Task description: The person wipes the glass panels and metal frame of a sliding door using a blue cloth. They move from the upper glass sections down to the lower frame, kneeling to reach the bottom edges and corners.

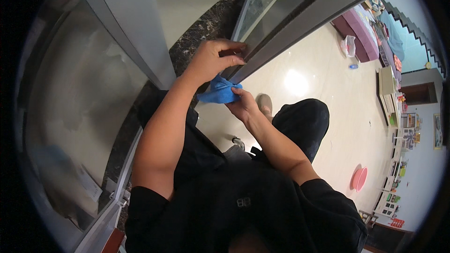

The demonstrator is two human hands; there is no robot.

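My right hand (243,104) holds a blue cloth (222,91), bunched against the lower end of a grey metal door frame (281,37). Just above it, my left hand (219,58) grips the edge of that frame, with thumb and fingers on its face. Glass (260,10) fills the panel beside the frame. Part of the cloth hangs loose to the left of my right hand. The frame's lower corner is partly hidden by the cloth and my hands.
A dark marbled stone strip (197,31) runs along the floor beside a grey post (130,24). A glass panel (84,88) stands at left. On the shiny tiled floor (337,123) at right are a pink basin (359,179), a plastic bag (348,46) and a purple-covered bed (358,31).
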